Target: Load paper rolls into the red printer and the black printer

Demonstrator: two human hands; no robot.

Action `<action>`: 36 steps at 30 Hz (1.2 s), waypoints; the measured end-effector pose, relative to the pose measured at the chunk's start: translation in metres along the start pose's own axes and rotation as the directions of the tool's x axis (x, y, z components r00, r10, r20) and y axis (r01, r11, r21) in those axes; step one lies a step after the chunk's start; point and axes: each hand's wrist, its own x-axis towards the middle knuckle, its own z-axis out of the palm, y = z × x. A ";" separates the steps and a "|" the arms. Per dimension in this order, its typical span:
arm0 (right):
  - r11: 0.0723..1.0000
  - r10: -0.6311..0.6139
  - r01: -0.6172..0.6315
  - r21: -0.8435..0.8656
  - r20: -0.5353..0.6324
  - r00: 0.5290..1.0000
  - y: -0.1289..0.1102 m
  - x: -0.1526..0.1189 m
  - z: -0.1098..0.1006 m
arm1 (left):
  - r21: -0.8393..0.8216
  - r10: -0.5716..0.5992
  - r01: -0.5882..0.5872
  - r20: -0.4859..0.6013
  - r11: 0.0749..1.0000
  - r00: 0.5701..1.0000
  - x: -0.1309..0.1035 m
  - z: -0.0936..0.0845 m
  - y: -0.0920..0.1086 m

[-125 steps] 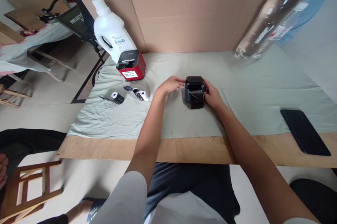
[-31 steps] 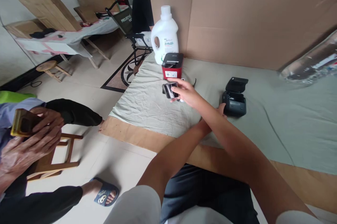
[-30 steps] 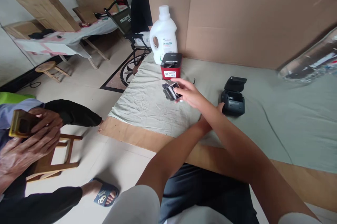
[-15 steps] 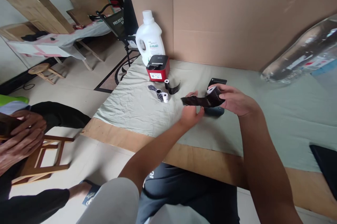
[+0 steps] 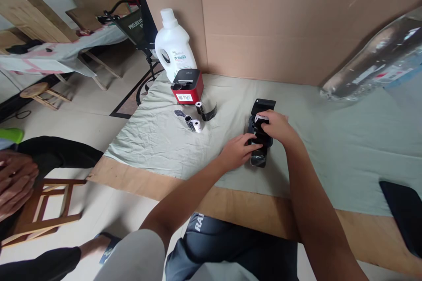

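A small black printer (image 5: 256, 123) sits on the green cloth (image 5: 165, 144) with its lid (image 5: 263, 105) tipped open at the back. My right hand (image 5: 279, 126) is over the open bay, holding a black label roll (image 5: 260, 119) with a white core down inside it. My left hand (image 5: 236, 151) rests at the printer's front, its fingers on the roll's loose black strip (image 5: 259, 158), which hangs out over the front edge.
A red and black printer (image 5: 186, 88) and a white jug (image 5: 172, 48) stand at the back left, with loose rolls (image 5: 194, 124) and a curled strip (image 5: 207, 111) nearby. A dark phone (image 5: 402, 208) lies right, a clear bottle (image 5: 372, 65) behind. Another person's hands (image 5: 13, 184) and a stool (image 5: 42, 210) are at the left.
My right hand picked the roll up from the left pile, carried it to the black printer and lowered it into the bay. My left hand pulled its strip out to the front.
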 end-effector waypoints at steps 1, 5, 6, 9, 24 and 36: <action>1.000 -0.006 0.006 -0.028 0.006 1.000 -0.001 0.000 0.001 | -0.006 0.004 -0.004 0.012 1.000 1.000 0.000 0.001 0.000; 0.995 -0.018 0.017 -0.100 -0.008 1.000 -0.001 -0.001 0.009 | -0.032 -0.002 0.003 0.036 0.999 0.999 0.000 0.002 0.002; 0.994 -0.025 0.022 -0.102 -0.025 0.999 -0.001 -0.001 0.011 | -0.042 -0.006 0.008 0.040 0.999 0.999 0.000 0.002 0.003; 0.995 -0.039 0.029 -0.098 -0.099 0.994 0.001 -0.001 0.018 | -0.078 -0.015 0.019 0.040 0.997 0.999 0.000 0.003 0.003; 0.992 0.121 -0.109 0.061 -0.242 0.963 0.021 0.007 0.028 | -0.145 -0.058 0.061 0.025 0.988 0.998 0.001 0.003 0.003; 0.948 0.084 0.048 0.314 -0.395 0.915 0.042 0.014 0.009 | -0.262 0.113 -0.121 -0.044 0.957 0.993 0.001 0.002 0.006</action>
